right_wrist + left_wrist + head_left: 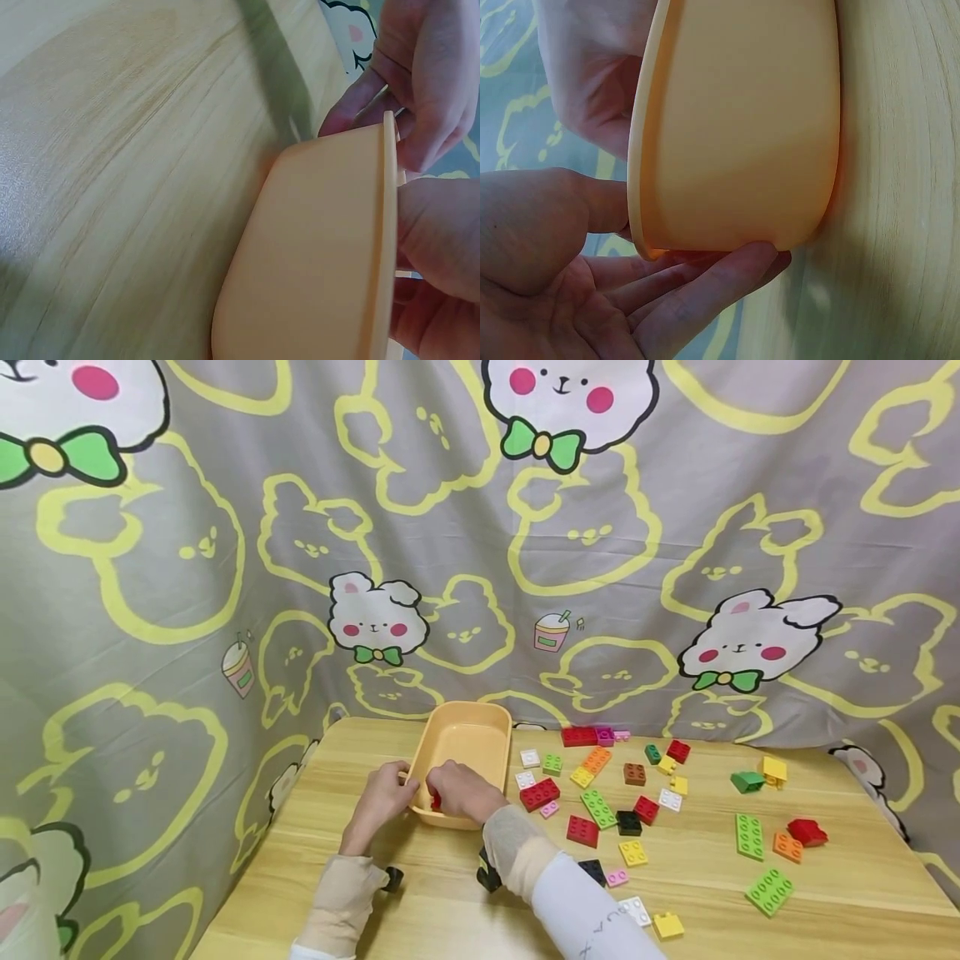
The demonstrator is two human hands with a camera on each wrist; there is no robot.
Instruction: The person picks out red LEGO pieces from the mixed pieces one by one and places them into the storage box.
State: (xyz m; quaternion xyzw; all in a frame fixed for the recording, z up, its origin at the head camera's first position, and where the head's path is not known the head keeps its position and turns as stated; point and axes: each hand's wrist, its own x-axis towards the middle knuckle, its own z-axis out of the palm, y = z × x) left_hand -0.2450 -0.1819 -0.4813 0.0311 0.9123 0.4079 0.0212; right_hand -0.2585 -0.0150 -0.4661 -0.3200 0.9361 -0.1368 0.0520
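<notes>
A pale orange plastic tub [468, 745] stands near the back left of the wooden table. My left hand [384, 797] grips its near left corner, and the left wrist view shows the thumb over the rim and the fingers [720, 289] against the outer wall. Reaching over the tub's near end, my right hand [467, 790] holds a red toy building brick [437, 802] low inside it. Most of that brick is hidden by the fingers. In the right wrist view the tub's wall [307, 232] covers the right fingertips.
Many toy bricks lie right of the tub, among them a dark red brick [540, 794], a long green one [597, 808], a black one [628, 822] and a yellow one [632, 852]. Farther right lies a green brick [770, 892]. A patterned curtain [465, 543] hangs behind the table.
</notes>
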